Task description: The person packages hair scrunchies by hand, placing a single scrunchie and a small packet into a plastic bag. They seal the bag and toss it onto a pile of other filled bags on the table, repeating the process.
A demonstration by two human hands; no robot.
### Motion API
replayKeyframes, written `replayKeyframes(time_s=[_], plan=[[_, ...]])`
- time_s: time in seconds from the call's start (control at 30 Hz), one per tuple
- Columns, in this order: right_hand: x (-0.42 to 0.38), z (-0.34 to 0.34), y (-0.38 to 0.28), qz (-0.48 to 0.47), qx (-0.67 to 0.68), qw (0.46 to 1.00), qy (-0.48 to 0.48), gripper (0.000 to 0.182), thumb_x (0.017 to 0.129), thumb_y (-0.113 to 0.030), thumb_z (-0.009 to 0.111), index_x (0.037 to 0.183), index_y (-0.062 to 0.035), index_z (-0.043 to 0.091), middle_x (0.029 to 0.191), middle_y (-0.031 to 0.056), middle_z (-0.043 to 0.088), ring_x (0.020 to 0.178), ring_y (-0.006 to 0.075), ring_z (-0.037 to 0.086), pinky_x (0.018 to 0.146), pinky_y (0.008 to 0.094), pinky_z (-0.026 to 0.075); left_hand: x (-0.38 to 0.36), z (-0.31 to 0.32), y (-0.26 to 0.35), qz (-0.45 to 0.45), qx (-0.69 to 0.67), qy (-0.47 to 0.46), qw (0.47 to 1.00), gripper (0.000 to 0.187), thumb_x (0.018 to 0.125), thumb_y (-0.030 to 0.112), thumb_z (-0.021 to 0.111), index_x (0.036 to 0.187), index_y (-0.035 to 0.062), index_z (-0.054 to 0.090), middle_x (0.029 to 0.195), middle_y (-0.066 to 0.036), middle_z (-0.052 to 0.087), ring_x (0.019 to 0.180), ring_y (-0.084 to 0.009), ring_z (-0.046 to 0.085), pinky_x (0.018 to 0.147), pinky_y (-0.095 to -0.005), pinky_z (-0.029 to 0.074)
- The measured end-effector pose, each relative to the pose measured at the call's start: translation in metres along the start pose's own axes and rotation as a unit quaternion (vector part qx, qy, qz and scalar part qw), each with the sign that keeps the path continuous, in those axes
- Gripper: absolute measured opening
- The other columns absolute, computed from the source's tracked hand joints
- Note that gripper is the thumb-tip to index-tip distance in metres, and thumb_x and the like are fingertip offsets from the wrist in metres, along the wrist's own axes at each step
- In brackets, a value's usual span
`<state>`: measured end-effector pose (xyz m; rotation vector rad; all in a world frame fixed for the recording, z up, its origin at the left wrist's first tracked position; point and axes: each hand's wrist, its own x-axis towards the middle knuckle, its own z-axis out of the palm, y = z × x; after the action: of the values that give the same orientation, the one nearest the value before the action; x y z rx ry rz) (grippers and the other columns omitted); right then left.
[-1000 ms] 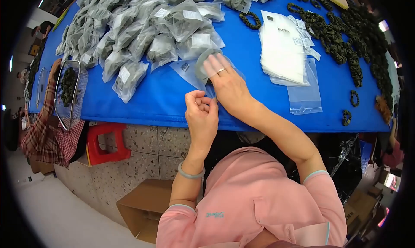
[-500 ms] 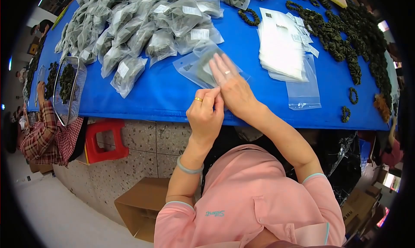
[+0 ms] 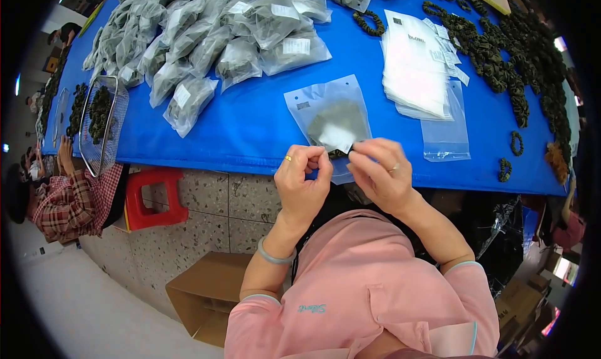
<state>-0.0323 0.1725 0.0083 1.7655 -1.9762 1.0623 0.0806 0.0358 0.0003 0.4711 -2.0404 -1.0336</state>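
At the table (image 3: 250, 133) edge, left hand (image 3: 302, 174) and right hand (image 3: 383, 174) each pinch the clear bag's (image 3: 328, 118) near edge.

Blue table (image 3: 250, 127) with heaped filled bags (image 3: 206, 33), flat empty bags (image 3: 416, 71), dark scrunchies (image 3: 501, 58) (loose), wire basket (image 3: 100, 124).

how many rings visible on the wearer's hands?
2: a gold ring on the left hand, a silver ring on the right hand. Curled fingers may hide others.
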Motion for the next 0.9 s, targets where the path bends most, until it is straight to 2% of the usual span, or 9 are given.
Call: replayKeyframes(time_s=[0.13,0.17,0.3,0.33,0.4,0.47,0.67,0.8,0.9], plan=[[0.023,0.005,-0.002,0.16,-0.164,0.973,0.027,0.064,0.071,-0.008,0.081,0.13,-0.0047,0.055,0.122,0.0117,0.064,0.098,0.0273,0.068,0.078,0.0289,0.056,-0.002,0.002,0.002,0.009,-0.019,-0.014,1.0,0.023,0.074,-0.01,0.068,0.09,0.0051,0.062,0.078,-0.004,0.06,0.057,-0.0135,0.049,0.051,-0.0251,0.044],[0.024,0.006,0.002,0.162,-0.164,0.973,0.028,0.064,0.071,-0.008,0.081,0.13,-0.0047,0.055,0.122,0.0117,0.064,0.098,0.0273,0.068,0.078,0.0289,0.056,-0.002,0.003,0.002,0.01,-0.019,-0.016,1.0,0.023,0.074,-0.01,0.068,0.09,0.0051,0.062,0.078,-0.004,0.06,0.057,-0.0135,0.049,0.051,-0.0251,0.044],[0.028,0.017,0.019,0.344,-0.06,0.937,-0.004,0.069,0.07,-0.011,0.083,0.132,-0.0058,0.054,0.12,0.0121,0.064,0.098,0.0264,0.067,0.077,0.0302,0.056,-0.008,0.006,-0.003,0.011,0.026,0.002,1.0,0.02,0.076,-0.007,0.068,0.091,0.005,0.062,0.069,-0.003,0.058,0.055,-0.0137,0.049,0.051,-0.0245,0.043],[0.026,0.014,0.018,0.336,-0.071,0.939,0.001,0.068,0.07,-0.01,0.083,0.131,-0.0056,0.054,0.115,0.0115,0.065,0.095,0.0251,0.066,0.076,0.0309,0.055,-0.008,0.005,-0.002,0.012,0.027,0.0,1.0,0.02,0.076,-0.007,0.068,0.091,0.005,0.062,0.069,-0.003,0.058,0.055,-0.0137,0.049,0.051,-0.0245,0.043],[0.019,0.0,0.015,0.331,-0.083,0.94,0.007,0.066,0.07,-0.009,0.083,0.13,-0.0055,0.055,0.11,0.0108,0.066,0.093,0.0239,0.065,0.074,0.0315,0.055,-0.008,-0.001,0.005,-0.086,0.1,-0.054,0.99,0.013,0.078,-0.003,0.069,0.088,0.0043,0.062,0.065,-0.003,0.057,0.053,-0.0129,0.049,0.049,-0.024,0.042],[0.009,-0.02,0.012,0.464,0.03,0.879,-0.101,0.061,0.073,-0.007,0.082,0.129,-0.0053,0.058,0.104,0.0103,0.067,0.085,0.0218,0.062,0.073,0.0317,0.053,-0.008,-0.006,0.012,-0.184,0.172,-0.109,0.962,0.008,0.081,0.001,0.069,0.085,0.0035,0.063,0.061,-0.002,0.056,0.051,-0.0121,0.048,0.048,-0.0235,0.041],[-0.012,-0.039,0.004,0.383,-0.041,0.922,-0.038,0.042,0.074,-0.004,0.08,0.114,-0.0059,0.068,0.092,0.0056,0.065,0.083,0.02,0.058,0.073,0.0299,0.05,-0.01,-0.012,0.02,-0.349,-0.06,-0.19,0.915,0.012,0.088,0.009,0.069,0.081,0.0007,0.066,0.059,-0.001,0.058,0.048,-0.0092,0.046,0.046,-0.0228,0.038],[-0.012,-0.032,-0.017,0.184,0.044,0.982,-0.003,0.02,0.075,-0.007,0.079,0.093,-0.0085,0.072,0.085,0.0019,0.061,0.077,0.0179,0.054,0.07,0.0287,0.046,-0.02,-0.013,0.017,-0.428,-0.224,-0.152,0.862,0.017,0.092,0.013,0.069,0.082,-0.001,0.071,0.064,0.0,0.061,0.049,-0.0056,0.042,0.044,-0.0211,0.034],[-0.012,-0.01,-0.024,0.19,0.07,0.979,-0.007,0.014,0.075,-0.007,0.079,0.087,-0.0091,0.072,0.084,0.001,0.06,0.077,0.017,0.052,0.069,0.0279,0.045,-0.022,-0.018,0.018,-0.442,-0.246,-0.152,0.849,0.016,0.093,0.012,0.068,0.085,-0.0012,0.072,0.064,0.001,0.059,0.05,-0.0047,0.041,0.045,-0.0199,0.032]])
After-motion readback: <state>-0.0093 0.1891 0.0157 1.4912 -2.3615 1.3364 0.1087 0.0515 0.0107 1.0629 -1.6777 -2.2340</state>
